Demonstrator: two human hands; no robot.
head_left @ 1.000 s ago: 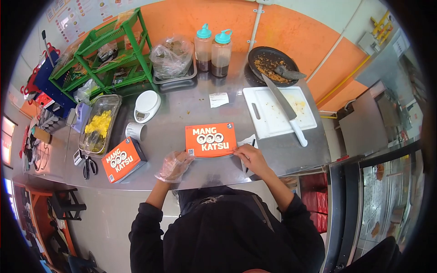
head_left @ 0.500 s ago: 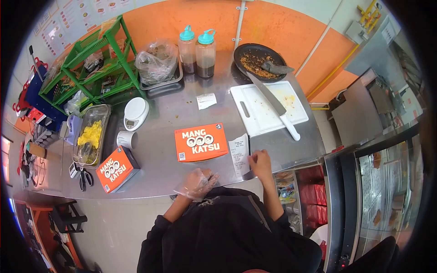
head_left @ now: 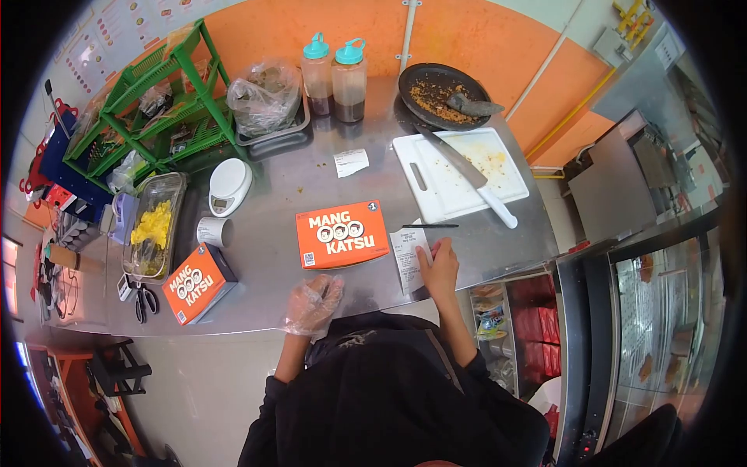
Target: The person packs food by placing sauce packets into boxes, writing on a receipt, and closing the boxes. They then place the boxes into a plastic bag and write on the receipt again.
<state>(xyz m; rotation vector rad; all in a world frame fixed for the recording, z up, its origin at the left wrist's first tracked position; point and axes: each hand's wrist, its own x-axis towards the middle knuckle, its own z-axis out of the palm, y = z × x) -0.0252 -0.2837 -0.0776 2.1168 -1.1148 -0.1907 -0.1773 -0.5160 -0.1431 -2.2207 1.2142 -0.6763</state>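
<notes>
receipt [head_left: 408,261] print unreadable, lower corner under right hand [head_left: 440,268]

Orange wall [head_left: 498,43] (steel counter [head_left: 264,204] below)

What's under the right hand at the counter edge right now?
A white printed receipt lies flat on the steel counter under the right hand. Its left part shows beside the orange box; the hand covers its lower right part, and nothing beneath there can be seen.

Receipt [head_left: 406,261] right of box [head_left: 342,233] on counter [head_left: 296,187], pen [head_left: 429,226] just behind it, cutting board [head_left: 437,196] beyond
</notes>
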